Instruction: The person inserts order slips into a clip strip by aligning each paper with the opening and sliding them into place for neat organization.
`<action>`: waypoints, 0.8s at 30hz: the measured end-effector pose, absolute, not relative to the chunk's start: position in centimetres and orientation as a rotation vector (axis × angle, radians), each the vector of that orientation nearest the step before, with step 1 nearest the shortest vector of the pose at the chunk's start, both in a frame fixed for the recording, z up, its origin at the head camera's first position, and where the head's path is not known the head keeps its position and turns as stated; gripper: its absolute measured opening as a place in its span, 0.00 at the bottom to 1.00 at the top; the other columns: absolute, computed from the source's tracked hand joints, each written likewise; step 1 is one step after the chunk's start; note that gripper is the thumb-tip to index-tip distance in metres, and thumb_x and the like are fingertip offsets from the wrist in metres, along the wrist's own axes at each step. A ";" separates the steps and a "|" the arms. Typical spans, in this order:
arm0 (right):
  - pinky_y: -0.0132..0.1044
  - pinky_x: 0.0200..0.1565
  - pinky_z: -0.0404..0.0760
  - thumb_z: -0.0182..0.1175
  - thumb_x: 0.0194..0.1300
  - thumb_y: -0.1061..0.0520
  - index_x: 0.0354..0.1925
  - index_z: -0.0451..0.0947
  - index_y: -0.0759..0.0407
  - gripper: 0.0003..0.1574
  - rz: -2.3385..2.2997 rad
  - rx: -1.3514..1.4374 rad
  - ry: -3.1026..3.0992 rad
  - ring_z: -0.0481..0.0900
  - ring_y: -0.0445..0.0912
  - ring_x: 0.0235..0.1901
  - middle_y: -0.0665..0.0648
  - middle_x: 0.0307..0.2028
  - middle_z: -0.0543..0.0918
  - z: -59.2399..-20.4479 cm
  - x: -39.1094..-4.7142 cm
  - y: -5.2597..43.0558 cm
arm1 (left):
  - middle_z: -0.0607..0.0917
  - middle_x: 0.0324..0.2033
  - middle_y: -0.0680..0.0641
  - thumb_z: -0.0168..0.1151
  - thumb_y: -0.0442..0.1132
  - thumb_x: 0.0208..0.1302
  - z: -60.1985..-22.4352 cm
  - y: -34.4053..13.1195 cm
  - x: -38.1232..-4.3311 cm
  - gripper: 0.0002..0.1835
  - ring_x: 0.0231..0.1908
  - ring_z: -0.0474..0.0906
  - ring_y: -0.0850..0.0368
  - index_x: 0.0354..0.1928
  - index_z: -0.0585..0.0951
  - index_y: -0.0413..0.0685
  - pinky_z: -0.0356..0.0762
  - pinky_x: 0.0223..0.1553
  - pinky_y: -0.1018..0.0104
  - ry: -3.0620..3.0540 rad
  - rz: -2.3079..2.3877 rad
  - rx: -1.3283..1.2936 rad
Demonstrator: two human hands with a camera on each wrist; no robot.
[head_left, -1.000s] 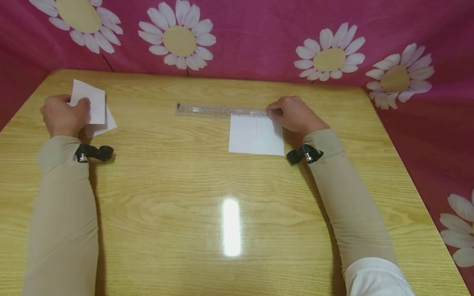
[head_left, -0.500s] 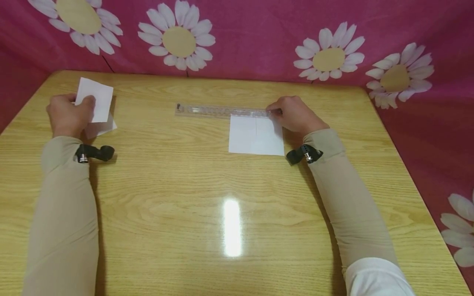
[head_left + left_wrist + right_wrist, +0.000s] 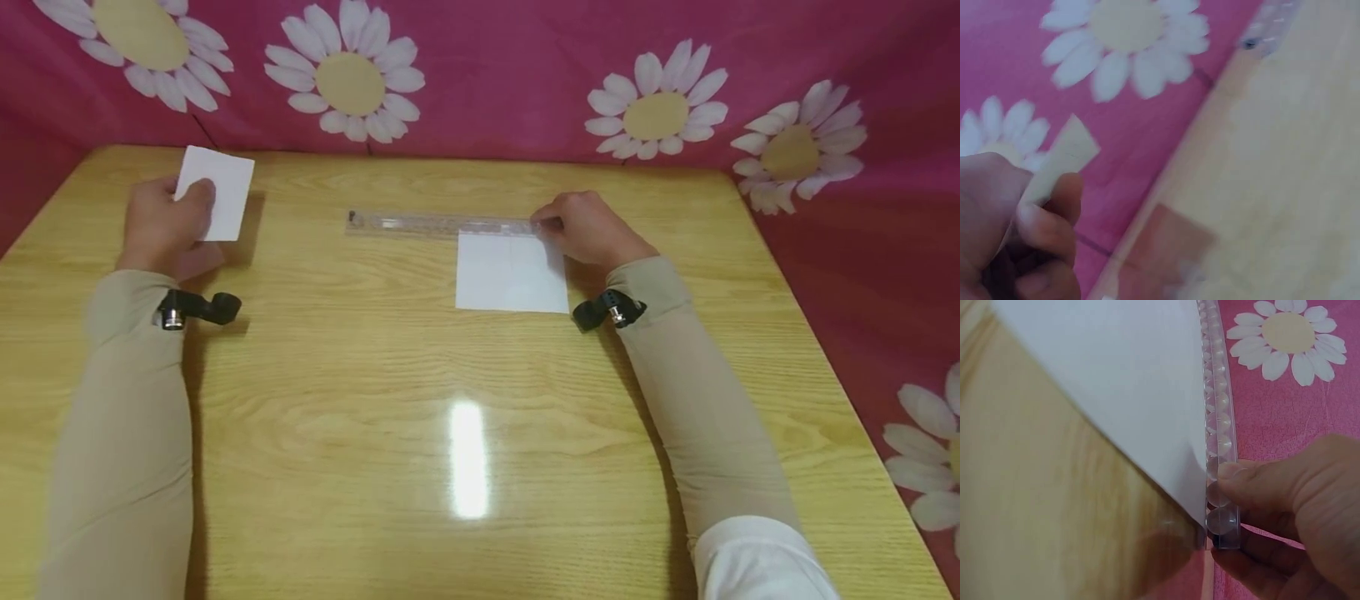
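My left hand (image 3: 161,223) pinches a small white piece of paper (image 3: 229,193) between thumb and fingers, raised over the table's far left. The left wrist view shows this paper (image 3: 1066,156) nearly edge-on. At the far middle right, my right hand (image 3: 588,229) holds the right end of a long clear plastic strip (image 3: 420,223). A row of round, bead-like shapes runs along the strip in the right wrist view. The strip lies along the far edge of a flat white sheet (image 3: 512,273), whose right corner reaches the right fingers.
On the wooden table (image 3: 315,400), a pinkish patch (image 3: 201,262) lies below the left hand; whether it is a reflection or a sheet I cannot tell. A pink curtain (image 3: 495,75) with daisies hangs along the far and right edges.
The left hand has moved right and slightly up with its paper. The patch beneath it looked white before and pinkish now. The right hand keeps its grip, and the view has shifted slightly.
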State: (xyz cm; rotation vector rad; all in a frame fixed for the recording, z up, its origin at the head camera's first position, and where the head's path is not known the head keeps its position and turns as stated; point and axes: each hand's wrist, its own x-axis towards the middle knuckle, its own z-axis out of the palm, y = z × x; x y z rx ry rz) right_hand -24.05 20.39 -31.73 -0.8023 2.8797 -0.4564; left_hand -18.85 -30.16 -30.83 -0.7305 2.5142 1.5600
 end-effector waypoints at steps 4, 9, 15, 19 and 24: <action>0.50 0.62 0.80 0.55 0.76 0.61 0.60 0.84 0.60 0.19 -0.460 -0.774 2.867 0.83 0.55 0.51 0.64 0.55 0.88 -31.8 -24.0 20.2 | 0.71 0.49 0.50 0.41 0.66 0.76 -31.1 -28.4 -19.2 0.40 0.39 0.74 0.56 0.80 0.58 0.51 0.78 0.31 0.67 2.586 1.389 -0.574; 0.50 0.60 0.81 0.54 0.76 0.62 0.60 0.84 0.60 0.19 -0.443 -0.740 2.880 0.81 0.55 0.49 0.64 0.54 0.87 -31.7 -24.0 20.1 | 0.72 0.55 0.39 0.35 0.68 0.76 -31.3 -26.0 -19.5 0.43 0.47 0.74 0.50 0.78 0.61 0.44 0.75 0.51 0.58 2.677 1.265 -0.421; 0.50 0.62 0.80 0.54 0.76 0.62 0.60 0.83 0.61 0.19 -0.433 -0.738 2.881 0.82 0.56 0.51 0.64 0.55 0.87 -31.5 -23.9 20.1 | 0.74 0.60 0.41 0.38 0.70 0.75 -31.6 -23.6 -19.3 0.43 0.51 0.74 0.54 0.78 0.62 0.47 0.74 0.58 0.60 2.616 1.371 -0.410; 0.50 0.62 0.80 0.54 0.76 0.62 0.59 0.84 0.61 0.19 -0.420 -0.739 2.886 0.82 0.56 0.52 0.64 0.55 0.87 -31.5 -23.9 20.0 | 0.76 0.40 0.52 0.41 0.68 0.76 -32.4 -22.0 -18.8 0.40 0.23 0.74 0.65 0.74 0.66 0.43 0.74 0.28 0.68 2.585 1.440 -0.394; 0.50 0.62 0.80 0.54 0.76 0.62 0.59 0.84 0.61 0.19 -0.419 -0.734 2.885 0.82 0.56 0.52 0.64 0.55 0.87 -31.6 -24.0 20.0 | 0.76 0.30 0.58 0.43 0.65 0.77 -33.1 -20.5 -18.0 0.38 0.19 0.72 0.67 0.70 0.70 0.40 0.74 0.21 0.70 2.561 1.480 -0.358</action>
